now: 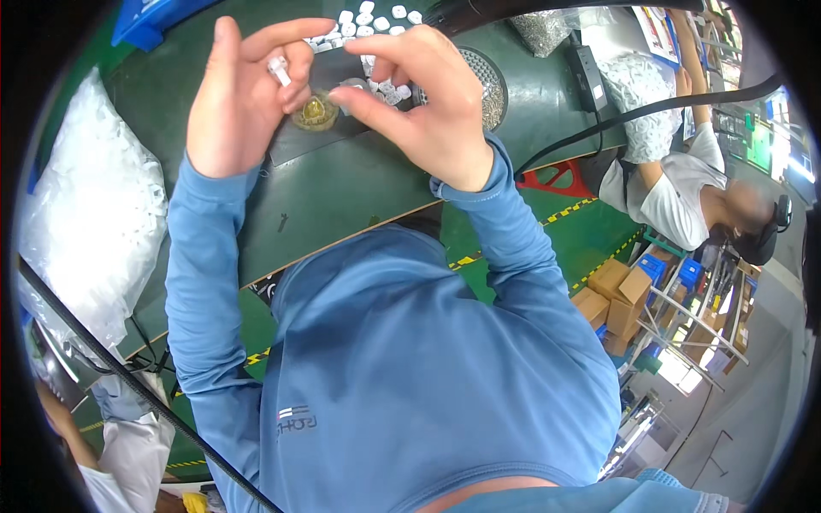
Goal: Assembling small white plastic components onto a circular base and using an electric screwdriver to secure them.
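My left hand is raised over the green table, palm up. Its curled fingers hold a small white plastic piece, while the index finger stretches toward my right hand. My right hand hovers opposite, thumb and index finger apart, and I see nothing between them. Below and between the hands sits a small round yellowish translucent dish on a dark flat plate. Many white rounded-square plastic parts lie loose beyond my fingers; some are partly hidden behind my right hand.
A round tray of small metal parts stands right of my right hand. A large clear bag of white parts leans at left. A black cable crosses the right side. Co-workers sit at right and lower left. A blue bin is at top left.
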`<state>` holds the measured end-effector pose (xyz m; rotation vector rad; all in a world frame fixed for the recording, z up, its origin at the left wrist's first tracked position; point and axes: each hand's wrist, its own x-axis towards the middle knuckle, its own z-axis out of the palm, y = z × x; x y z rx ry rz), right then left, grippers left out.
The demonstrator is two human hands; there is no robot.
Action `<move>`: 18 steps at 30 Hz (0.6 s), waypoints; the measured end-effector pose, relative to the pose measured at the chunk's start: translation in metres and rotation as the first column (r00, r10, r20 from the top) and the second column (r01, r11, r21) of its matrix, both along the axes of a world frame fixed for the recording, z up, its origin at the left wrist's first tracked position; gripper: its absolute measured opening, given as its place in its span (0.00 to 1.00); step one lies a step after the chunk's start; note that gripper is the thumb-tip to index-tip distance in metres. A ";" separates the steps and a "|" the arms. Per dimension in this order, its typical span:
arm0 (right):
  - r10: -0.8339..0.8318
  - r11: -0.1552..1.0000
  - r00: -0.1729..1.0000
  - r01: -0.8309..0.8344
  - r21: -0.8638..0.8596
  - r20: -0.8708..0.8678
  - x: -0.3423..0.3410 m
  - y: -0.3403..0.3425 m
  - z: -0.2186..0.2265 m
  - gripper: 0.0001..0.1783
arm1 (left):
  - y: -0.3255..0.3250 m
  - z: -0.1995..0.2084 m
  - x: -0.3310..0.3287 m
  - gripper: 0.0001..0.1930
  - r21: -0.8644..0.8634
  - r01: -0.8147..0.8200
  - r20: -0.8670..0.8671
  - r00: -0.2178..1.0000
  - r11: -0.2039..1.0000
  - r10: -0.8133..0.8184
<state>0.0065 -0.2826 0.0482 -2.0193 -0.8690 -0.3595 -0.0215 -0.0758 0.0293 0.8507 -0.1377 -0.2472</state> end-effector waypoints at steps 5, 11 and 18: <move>0.030 0.997 0.966 -0.010 -0.080 0.258 0.001 0.026 0.000 0.16 | -0.017 0.001 -0.010 0.40 0.201 -0.148 -0.022 0.988 0.968 0.155; 0.010 0.993 0.968 0.020 -0.117 0.252 0.001 0.038 0.004 0.10 | -0.014 -0.003 -0.008 0.36 0.339 -0.295 0.140 0.955 0.893 0.263; -0.034 0.995 0.974 0.056 -0.089 0.225 0.006 0.042 -0.002 0.07 | -0.023 0.001 -0.014 0.31 0.381 -0.334 0.221 0.938 0.862 0.266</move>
